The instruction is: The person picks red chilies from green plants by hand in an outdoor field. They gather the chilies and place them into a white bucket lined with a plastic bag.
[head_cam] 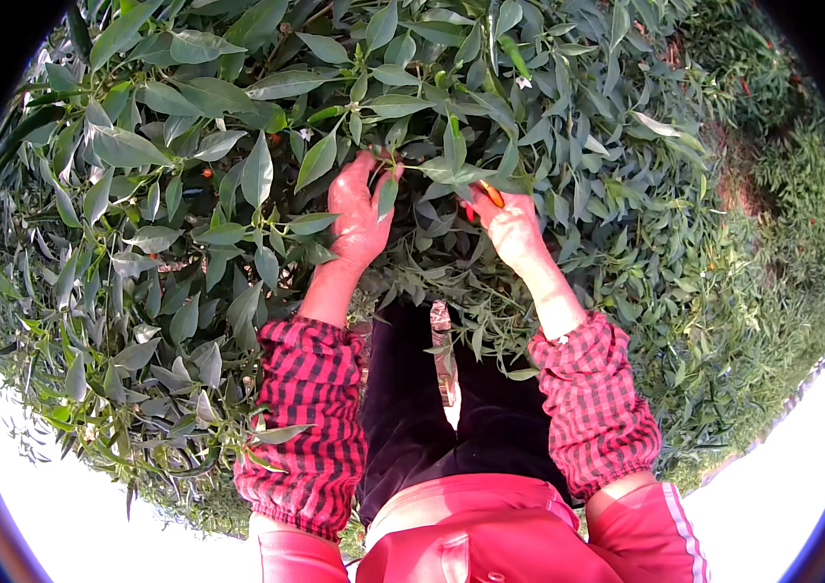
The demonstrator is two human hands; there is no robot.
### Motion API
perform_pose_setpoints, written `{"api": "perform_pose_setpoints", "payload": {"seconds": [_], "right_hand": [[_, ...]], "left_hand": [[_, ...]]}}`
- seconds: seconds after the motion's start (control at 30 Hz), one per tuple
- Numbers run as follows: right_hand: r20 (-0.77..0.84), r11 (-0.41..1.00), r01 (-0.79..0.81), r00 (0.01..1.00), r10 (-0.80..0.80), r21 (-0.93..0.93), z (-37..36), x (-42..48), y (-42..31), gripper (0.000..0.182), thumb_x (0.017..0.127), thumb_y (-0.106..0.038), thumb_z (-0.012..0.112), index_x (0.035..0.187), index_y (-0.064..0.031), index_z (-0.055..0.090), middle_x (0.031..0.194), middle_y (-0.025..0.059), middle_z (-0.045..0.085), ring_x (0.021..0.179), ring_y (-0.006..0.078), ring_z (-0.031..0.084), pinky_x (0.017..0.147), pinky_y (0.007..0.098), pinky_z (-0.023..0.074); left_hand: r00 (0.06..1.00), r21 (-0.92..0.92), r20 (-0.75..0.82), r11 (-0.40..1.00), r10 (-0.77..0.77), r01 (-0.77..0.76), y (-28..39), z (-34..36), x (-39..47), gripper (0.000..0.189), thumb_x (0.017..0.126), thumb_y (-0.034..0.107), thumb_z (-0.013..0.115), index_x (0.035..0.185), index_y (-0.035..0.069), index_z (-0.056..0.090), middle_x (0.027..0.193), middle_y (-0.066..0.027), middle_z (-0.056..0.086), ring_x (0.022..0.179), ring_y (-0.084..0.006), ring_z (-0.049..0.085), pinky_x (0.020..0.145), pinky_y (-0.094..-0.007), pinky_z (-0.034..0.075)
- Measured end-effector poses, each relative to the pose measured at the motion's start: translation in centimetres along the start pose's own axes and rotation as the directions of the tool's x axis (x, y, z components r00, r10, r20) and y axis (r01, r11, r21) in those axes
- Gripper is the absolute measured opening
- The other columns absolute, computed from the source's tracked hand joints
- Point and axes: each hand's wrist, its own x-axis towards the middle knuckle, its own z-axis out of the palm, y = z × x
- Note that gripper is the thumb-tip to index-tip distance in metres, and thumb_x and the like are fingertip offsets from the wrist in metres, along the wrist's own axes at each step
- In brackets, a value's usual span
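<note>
Dense chili pepper plants (267, 80) with green leaves fill the view before me. My left hand (363, 211) reaches into the foliage at the centre, its thumb and fingers around a stem; leaves partly cover the fingertips, and whether it grips anything more cannot be told. To its right, my right hand (506, 222) has its fingers curled around an orange chili pepper (491, 194), with a red pepper (469, 213) showing by the fingertips. A green chili pepper (514, 57) and a small white flower (523, 82) are above the right hand.
Long dark green peppers (22, 135) hang at the upper left. More pepper plants with red fruit (745, 86) grow beyond a strip of ground (744, 182) at the right. Leafy branches (278, 435) lie against my left checked sleeve. My legs stand close against the plants.
</note>
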Motion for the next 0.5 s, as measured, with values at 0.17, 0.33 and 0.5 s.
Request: {"api": "perform_pose_setpoints", "payload": {"seconds": [0.17, 0.33, 0.5], "right_hand": [[-0.118, 0.572, -0.014, 0.974, 0.192, 0.820, -0.9, 1.7, 1.7, 0.028, 0.086, -0.003, 0.052, 0.114, -0.0033, 0.057, 0.112, 0.0103, 0.062, 0.069, 0.0225, 0.057, 0.061, 0.0328, 0.0450], [0.051, 0.793, -0.325, 0.935, 0.350, 0.515, -2.1, -2.0, -0.3, 0.018, 0.090, -0.007, 0.049, 0.105, -0.0039, 0.056, 0.087, 0.0069, 0.061, 0.052, 0.0125, 0.048, 0.044, 0.0250, 0.0385], [0.003, 0.827, -0.202, 0.972, 0.235, 0.524, -7.6, -8.0, -1.7, 0.017, 0.096, -0.022, 0.054, 0.096, -0.0063, 0.057, 0.065, -0.0039, 0.046, 0.045, 0.0008, 0.035, 0.036, 0.0155, 0.0265]], "left_hand": [[0.980, 0.025, -0.195, 0.999, 0.048, -0.044, 3.9, 1.3, -0.9, 0.030, 0.083, -0.003, 0.056, 0.113, -0.002, 0.053, 0.106, -0.0127, 0.059, 0.097, -0.0226, 0.058, 0.086, -0.0344, 0.045], [0.924, -0.086, -0.381, 0.996, -0.042, 0.010, 3.4, 1.6, -1.1, 0.025, 0.089, -0.001, 0.048, 0.114, -0.002, 0.051, 0.107, -0.0110, 0.059, 0.098, -0.0178, 0.057, 0.085, -0.0311, 0.045], [0.922, -0.055, -0.378, 0.993, 0.077, -0.106, 3.5, 4.1, 4.3, 0.022, 0.085, 0.009, 0.053, 0.105, 0.002, 0.060, 0.100, -0.0139, 0.062, 0.094, -0.0294, 0.058, 0.088, -0.0413, 0.044]]}}
